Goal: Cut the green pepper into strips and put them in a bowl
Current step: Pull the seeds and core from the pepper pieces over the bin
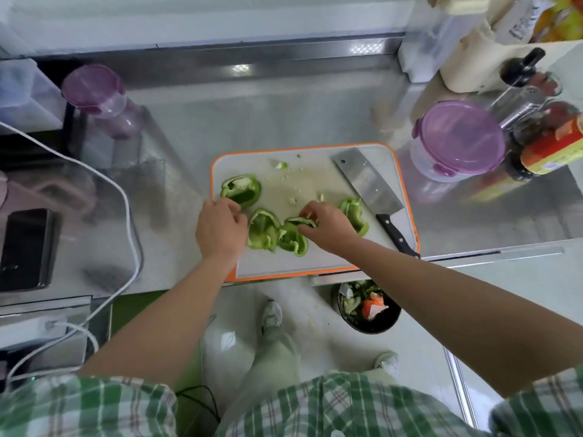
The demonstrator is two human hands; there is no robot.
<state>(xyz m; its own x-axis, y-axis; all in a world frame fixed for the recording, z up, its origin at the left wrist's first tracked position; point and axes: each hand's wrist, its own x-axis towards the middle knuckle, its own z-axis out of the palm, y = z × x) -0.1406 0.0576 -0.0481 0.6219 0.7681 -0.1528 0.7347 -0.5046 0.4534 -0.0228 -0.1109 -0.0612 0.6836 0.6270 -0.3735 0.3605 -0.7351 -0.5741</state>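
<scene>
Several pieces of green pepper lie on the white cutting board [315, 253] with its orange rim. The largest piece [241, 189] sits at the board's left, two more [263, 230] [291, 239] in the middle, and one [355, 212] at the right. My left hand [220, 228] has curled fingers touching the edge of the large left piece. My right hand [328, 225] pinches the top edge of the middle piece. A cleaver [367, 181] lies flat on the board's right side, black handle toward me, untouched. Seeds and small scraps are scattered on the board's far half.
A round container with a purple lid [459, 140] stands right of the board, bottles [549, 146] beyond it. A purple-lidded jar [101, 99] stands at far left, a phone [26, 247] and white cable [126, 200] nearer. A black bin with scraps [367, 307] sits on the floor below the counter edge.
</scene>
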